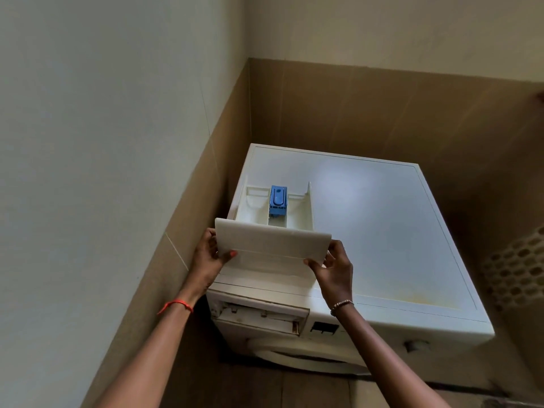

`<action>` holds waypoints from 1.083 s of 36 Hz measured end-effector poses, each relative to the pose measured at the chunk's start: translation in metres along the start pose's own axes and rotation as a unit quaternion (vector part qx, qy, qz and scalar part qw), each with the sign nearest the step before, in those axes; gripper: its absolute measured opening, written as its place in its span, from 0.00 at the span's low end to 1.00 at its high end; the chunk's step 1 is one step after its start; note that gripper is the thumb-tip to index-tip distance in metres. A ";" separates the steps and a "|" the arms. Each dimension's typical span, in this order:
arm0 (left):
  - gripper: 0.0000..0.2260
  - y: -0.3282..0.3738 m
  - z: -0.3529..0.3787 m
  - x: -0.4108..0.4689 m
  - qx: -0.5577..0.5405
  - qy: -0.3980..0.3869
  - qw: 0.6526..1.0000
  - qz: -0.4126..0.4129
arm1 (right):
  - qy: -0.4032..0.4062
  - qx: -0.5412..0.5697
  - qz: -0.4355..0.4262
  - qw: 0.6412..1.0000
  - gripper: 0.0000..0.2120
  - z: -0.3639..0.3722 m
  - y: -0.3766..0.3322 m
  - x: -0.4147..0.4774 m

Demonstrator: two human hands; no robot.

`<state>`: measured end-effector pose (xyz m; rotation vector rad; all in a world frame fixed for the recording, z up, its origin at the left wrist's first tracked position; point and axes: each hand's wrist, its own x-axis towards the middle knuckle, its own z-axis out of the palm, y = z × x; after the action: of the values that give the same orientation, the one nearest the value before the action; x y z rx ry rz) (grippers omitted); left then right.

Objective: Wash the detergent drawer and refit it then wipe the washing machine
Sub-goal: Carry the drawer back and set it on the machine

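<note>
The white detergent drawer (pixel 272 244) is out of the machine and held over the left front of the washing machine's top (pixel 382 219). A blue insert (pixel 278 201) sits in its middle compartment. My left hand (pixel 210 254) grips the left end of the drawer's front panel, thumb on the face. At the right end my right hand (pixel 334 267) pinches the panel's lower corner. Below the hands, the empty drawer slot (pixel 262 316) gapes in the machine's front, beside a dark display (pixel 323 328).
The machine stands in a corner, with a pale wall on the left and brown tiles (pixel 382 113) behind. A white perforated basket (pixel 518 266) is at the right edge. The round door (pixel 294 356) shows below the slot. Brown floor lies in front.
</note>
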<state>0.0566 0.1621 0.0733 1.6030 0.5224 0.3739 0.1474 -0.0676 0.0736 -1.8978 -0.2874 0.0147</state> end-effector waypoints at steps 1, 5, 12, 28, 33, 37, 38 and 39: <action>0.21 0.001 0.000 -0.001 0.006 -0.001 1.000 0.000 | -0.002 0.000 -0.003 1.000 0.22 0.000 -0.001 -0.001; 0.32 0.005 0.002 -0.008 0.030 0.000 1.000 0.007 | -0.005 -0.032 -0.028 0.999 0.28 -0.003 -0.009 -0.008; 0.39 0.016 0.006 -0.022 0.149 0.060 0.977 0.137 | 0.048 -0.120 -0.099 0.987 0.34 -0.012 -0.032 -0.019; 0.30 0.067 0.099 -0.038 0.316 -0.104 0.823 0.461 | 0.115 -0.262 -0.114 0.951 0.20 -0.071 -0.045 -0.048; 0.25 0.083 0.176 -0.064 0.269 -0.175 0.801 0.505 | 0.199 -0.303 -0.082 0.928 0.19 -0.130 -0.037 -0.074; 0.22 0.097 0.240 -0.103 0.250 -0.246 0.776 0.525 | 0.252 -0.346 -0.043 0.903 0.19 -0.185 -0.027 -0.107; 0.22 0.101 0.254 -0.115 0.245 -0.265 0.768 0.530 | 0.266 -0.354 -0.031 0.896 0.19 -0.199 -0.025 -0.117; 0.22 0.103 0.270 -0.128 0.237 -0.285 0.758 0.537 | 0.283 -0.363 -0.020 0.887 0.19 -0.213 -0.023 -0.128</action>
<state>0.1036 -0.1389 0.1571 2.2786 -0.9284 0.5780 0.0515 -0.2847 0.1513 -2.5226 0.0955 -0.7618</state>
